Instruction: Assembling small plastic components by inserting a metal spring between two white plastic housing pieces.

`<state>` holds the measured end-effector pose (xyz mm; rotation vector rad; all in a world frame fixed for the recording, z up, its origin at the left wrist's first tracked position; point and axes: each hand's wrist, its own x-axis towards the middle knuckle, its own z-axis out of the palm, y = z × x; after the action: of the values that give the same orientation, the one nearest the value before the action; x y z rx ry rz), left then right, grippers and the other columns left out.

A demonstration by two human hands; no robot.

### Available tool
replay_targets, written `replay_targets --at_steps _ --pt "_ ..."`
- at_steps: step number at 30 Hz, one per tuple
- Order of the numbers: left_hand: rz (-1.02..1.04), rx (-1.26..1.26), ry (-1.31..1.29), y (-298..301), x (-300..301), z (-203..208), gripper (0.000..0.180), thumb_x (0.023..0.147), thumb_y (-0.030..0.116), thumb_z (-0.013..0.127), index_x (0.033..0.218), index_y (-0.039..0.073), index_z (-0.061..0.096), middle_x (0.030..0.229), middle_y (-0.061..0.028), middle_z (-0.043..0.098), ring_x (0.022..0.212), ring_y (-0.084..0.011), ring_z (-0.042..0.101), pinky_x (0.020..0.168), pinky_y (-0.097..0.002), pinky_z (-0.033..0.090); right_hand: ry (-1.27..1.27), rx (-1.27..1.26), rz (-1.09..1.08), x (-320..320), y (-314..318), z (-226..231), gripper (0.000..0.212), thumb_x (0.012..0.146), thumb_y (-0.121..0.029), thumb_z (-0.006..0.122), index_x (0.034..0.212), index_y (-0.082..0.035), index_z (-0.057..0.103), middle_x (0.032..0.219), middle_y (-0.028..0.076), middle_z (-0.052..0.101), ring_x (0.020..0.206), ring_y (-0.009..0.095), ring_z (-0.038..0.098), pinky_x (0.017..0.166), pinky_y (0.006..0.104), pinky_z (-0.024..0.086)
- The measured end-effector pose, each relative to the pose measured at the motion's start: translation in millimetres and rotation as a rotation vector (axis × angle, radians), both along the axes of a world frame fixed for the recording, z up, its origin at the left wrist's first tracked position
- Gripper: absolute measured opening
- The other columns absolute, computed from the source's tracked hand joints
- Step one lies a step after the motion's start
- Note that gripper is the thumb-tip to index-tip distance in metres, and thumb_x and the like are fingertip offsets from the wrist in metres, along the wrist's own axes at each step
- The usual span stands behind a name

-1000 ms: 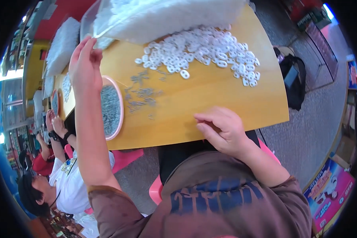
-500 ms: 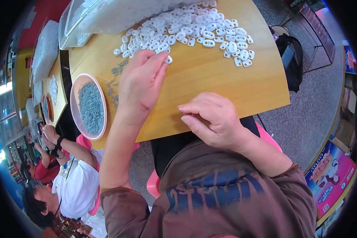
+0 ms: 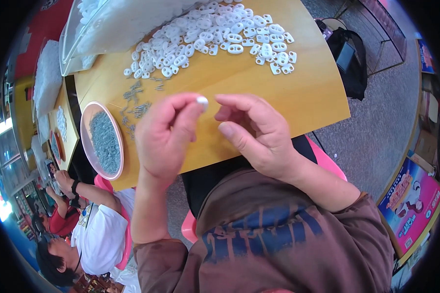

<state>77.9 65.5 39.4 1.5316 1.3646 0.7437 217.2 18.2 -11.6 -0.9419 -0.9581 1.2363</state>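
Note:
Between the thumb and forefinger of my left hand [image 3: 164, 129] is a small white plastic piece [image 3: 202, 100], held above the wooden table [image 3: 308, 93]. Close to its right, my right hand [image 3: 259, 132] has curved fingers, with thumb and forefinger apart and nothing visible between them. Beyond both hands spreads a pile of white oval plastic pieces [image 3: 234, 48], many showing two holes. Small grey pin-like parts [image 3: 141, 109] lie loose left of my left hand. More such grey parts fill an oval pink bowl [image 3: 120, 158] at the table's left edge.
A clear plastic bin [image 3: 112, 36] of white pieces stands at the far left of the table. Another person in a white shirt [image 3: 100, 234] sits to the left beside a second table. A black bag [image 3: 349, 63] lies past the right edge.
My left hand has drawn back from the pile toward me with the white piece. My right hand has risen slightly to face it. The view has shifted a little.

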Motion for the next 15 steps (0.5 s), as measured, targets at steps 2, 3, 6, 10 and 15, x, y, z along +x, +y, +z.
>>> replay_targets --at_steps 2,3,6,10,15 --pt "0.011 -0.072 -0.119 -13.2 2.9 -3.1 0.01 0.081 0.007 0.057 0.087 0.0 0.057 0.073 -0.0008 0.056 0.055 -0.0028 0.046 0.047 -0.0162 0.037 -0.147 0.064 0.051 8.0 2.1 -0.1 0.023 0.08 -0.003 0.055 0.103 0.0 0.055 0.083 0.005 0.054 0.077 0.012 0.052 0.065 0.0229 0.041" --pt "0.03 -0.14 -0.232 -17.1 3.4 -5.2 0.011 0.081 0.006 0.057 0.09 0.0 0.056 0.073 -0.0011 0.056 0.055 -0.0031 0.047 0.047 -0.0156 0.037 -0.288 0.133 0.112 11.2 3.6 -0.2 0.025 0.081 -0.002 0.054 0.106 0.0 0.053 0.084 0.005 0.053 0.079 0.012 0.052 0.066 0.0225 0.041" --pt "0.011 -0.177 -0.334 -18.1 1.3 -8.9 0.012 0.082 0.004 0.055 0.093 -0.001 0.052 0.076 -0.0024 0.056 0.056 -0.0039 0.048 0.049 -0.0148 0.037 -0.272 0.119 0.162 13.4 4.4 1.4 0.025 0.081 0.0 0.054 0.106 0.001 0.052 0.084 0.004 0.053 0.081 0.011 0.052 0.07 0.0218 0.042" --pt "-0.03 -0.155 -0.416 -19.6 2.0 -12.5 0.011 0.085 0.004 0.05 0.094 -0.002 0.052 0.078 -0.0048 0.057 0.058 -0.0061 0.049 0.053 -0.017 0.039 -0.012 0.013 0.179 9.8 2.3 -5.3 0.021 0.081 0.002 0.054 0.102 0.002 0.052 0.087 0.005 0.053 0.083 0.011 0.053 0.073 0.0225 0.043" --pt "-0.016 -0.135 -0.463 -24.5 3.9 -10.6 0.014 0.085 0.004 0.048 0.097 -0.003 0.052 0.081 -0.0065 0.056 0.058 -0.0076 0.05 0.055 -0.0185 0.04 0.129 0.056 0.154 12.4 2.6 -6.5 0.018 0.08 0.004 0.053 0.097 0.001 0.052 0.094 0.009 0.052 0.087 0.014 0.055 0.075 0.0235 0.044"
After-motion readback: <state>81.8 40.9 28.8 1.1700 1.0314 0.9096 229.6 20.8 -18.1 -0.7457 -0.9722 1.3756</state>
